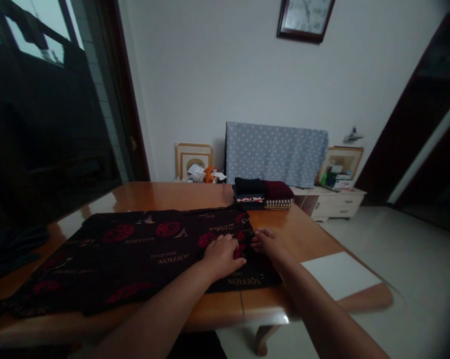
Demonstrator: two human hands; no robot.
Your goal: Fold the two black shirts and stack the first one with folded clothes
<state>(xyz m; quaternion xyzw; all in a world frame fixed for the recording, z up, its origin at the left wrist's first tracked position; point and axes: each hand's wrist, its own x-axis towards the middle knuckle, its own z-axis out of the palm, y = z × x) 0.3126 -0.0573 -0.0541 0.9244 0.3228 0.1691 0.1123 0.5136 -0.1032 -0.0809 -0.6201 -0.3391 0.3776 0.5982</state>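
A black garment (135, 259) with red flower prints and gold lettering lies spread over the wooden table. My left hand (221, 255) rests on it near its right end, palm down, with the thumb apart from the fingers. At the garment's right edge, my right hand (270, 245) has its fingers bent together on the cloth, pinching it. The garment's exact kind cannot be made out. Beyond both hands, two neat stacks of folded clothes stand side by side: a dark stack (249, 192) and one topped with a maroon piece (279, 191).
A white sheet (342, 274) lies on the table (314, 234) beside my right forearm. Dark cloth (13, 249) is at the left edge. Behind stand a blue dotted cover (277, 154), framed pictures (194, 152) and a low white cabinet (335, 204).
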